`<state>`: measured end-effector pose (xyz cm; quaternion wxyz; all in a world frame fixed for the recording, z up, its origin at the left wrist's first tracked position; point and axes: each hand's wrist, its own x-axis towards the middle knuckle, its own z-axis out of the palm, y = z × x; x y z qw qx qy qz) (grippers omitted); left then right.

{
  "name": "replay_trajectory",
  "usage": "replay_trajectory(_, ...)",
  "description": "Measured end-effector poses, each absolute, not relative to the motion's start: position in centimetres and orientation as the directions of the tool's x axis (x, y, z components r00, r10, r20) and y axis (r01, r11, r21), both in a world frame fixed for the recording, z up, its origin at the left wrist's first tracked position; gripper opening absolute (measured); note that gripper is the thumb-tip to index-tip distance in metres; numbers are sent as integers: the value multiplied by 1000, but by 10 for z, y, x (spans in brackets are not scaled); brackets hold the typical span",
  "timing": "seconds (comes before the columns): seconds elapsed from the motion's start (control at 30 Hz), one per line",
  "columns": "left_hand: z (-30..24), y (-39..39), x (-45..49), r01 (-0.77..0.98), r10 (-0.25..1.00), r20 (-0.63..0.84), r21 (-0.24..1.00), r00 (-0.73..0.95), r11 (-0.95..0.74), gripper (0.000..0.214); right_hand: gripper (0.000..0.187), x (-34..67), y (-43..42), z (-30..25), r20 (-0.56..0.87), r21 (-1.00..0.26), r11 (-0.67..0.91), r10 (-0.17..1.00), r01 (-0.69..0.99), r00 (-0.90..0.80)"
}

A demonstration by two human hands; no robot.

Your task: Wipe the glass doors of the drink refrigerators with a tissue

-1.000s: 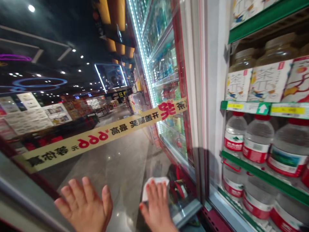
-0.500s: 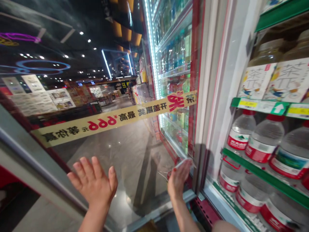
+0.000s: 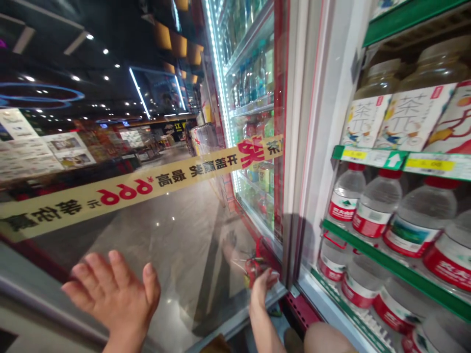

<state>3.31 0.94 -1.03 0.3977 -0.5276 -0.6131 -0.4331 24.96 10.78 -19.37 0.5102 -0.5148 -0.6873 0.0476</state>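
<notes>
left grip (image 3: 114, 291) spread, bare glass (image 3: 176, 250) beside; right grip (image 3: 262, 287) near lower frame (image 3: 235, 324)

My left fingers (image 3: 119, 270) spread up against the glass door (image 3: 184, 235), below its yellow strip (image 3: 172, 177); my right fingers (image 3: 271, 277) bend near its lower corner, left of red-capped bottles (image 3: 408, 223).

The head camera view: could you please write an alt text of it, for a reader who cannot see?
A person's left hand spreads open before a glass door; the right hand is near its lower corner, its grip unclear. A yellow strip with reversed lettering crosses the door; at right, shelves hold red-capped bottles.
</notes>
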Motion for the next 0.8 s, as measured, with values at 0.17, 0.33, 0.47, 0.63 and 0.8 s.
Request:
replay_trajectory(0.17, -12, 8, 29, 994, 311, 945, 78, -100, 83, 98, 76, 220, 83, -193, 617, -471, 369, 787, 801, 0)
replay_trajectory(0.33, -16, 7, 26, 994, 317, 943, 74, -96, 82, 101, 68, 243, 105, -198, 727, -641, 374, 577, 671, 373)
replay_trajectory(0.47, -22, 12, 21, 996, 287, 957, 23, -47, 86, 99, 51, 254, 114, -186, 741, -639, 413, 555, 649, 376)
replay_trajectory(0.63, -21, 17, 19, 978, 197, 977, -120, 86, 171, 91, 74, 232, 92, -141, 873, -242, 723, 454, 647, -180)
replay_trajectory(0.8, -19, 17, 27, 986, 170, 984, -76, 50, 150, 88, 71, 266, 132, -37, 870, -453, 486, 425, 747, 250)
